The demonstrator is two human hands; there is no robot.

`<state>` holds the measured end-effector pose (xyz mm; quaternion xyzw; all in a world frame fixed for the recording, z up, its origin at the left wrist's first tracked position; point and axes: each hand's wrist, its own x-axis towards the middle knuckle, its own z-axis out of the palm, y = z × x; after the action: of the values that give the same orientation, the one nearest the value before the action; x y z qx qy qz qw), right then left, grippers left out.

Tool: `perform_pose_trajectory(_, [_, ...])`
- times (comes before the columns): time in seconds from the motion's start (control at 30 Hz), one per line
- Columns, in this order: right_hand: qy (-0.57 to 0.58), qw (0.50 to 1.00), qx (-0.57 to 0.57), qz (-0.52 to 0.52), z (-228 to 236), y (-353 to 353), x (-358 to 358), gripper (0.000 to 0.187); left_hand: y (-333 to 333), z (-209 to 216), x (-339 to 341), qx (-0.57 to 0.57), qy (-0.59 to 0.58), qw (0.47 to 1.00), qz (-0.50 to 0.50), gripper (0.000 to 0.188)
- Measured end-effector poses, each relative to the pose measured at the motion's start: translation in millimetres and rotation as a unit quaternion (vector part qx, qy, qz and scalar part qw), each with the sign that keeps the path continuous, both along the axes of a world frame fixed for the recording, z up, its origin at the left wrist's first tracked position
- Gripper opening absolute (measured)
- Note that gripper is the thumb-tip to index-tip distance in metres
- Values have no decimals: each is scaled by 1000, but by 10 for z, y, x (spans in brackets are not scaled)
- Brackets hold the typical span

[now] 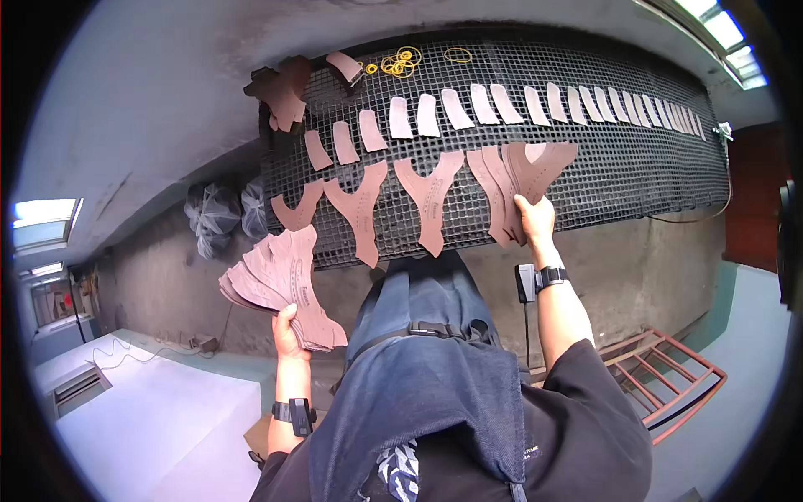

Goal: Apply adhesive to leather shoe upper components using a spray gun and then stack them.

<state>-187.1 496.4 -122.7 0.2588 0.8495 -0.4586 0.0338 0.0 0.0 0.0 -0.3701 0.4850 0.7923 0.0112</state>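
My left hand (pixel 287 335) is closed on a fanned stack of brown leather-like cut pieces (pixel 280 268), held off the near left edge of a black mesh-topped table (pixel 619 188). At the near edge, my right hand (pixel 538 222) is closed around the lower end of a stack of Y-shaped brown pieces (pixel 535 171). Partly overlapped pieces lie just left of that stack. Between my hands, separate Y-shaped pieces (pixel 431 197) lie spread on the mesh, dotted with small holes. Behind them runs a long row of small, pale tongue-shaped pieces (pixel 427 117), crowding closer together toward the right.
Yellow rubber bands (pixel 401 61) lie at the table's far side. A pile of darker brown pieces (pixel 284 96) sits at the far left corner. Plastic-wrapped bundles (pixel 213 217) stand beyond the left end. A reddish metal rack (pixel 665 381) is at my lower right.
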Motion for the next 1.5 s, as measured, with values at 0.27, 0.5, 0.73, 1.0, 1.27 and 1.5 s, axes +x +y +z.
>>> perform_pose_trajectory(0.27, [177,975,-69,-114,242,486,-58,55,289,12,-33,3,-2,1000,22,46])
perform_pose_trajectory(0.5, [3,981,171,-92,123,1136,-135,48,386,43,-115,4,-1,1000,-5,46])
perform_pose_trajectory(0.73, [154,974,40,-161,192,1501,-187,52,410,112,-142,-7,0,1000,7,46])
perform_pose_trajectory(1.0, [-20,951,241,-192,183,2272,-346,46,423,185,-260,-12,1,1000,-7,42])
perform_pose_trajectory(1.27, [109,949,197,-219,219,2505,-340,49,480,258,-340,-2,-2,1000,7,42])
perform_pose_trajectory(1.5, [88,926,291,-225,179,3409,-511,53,446,324,-348,-11,-12,1000,-8,42])
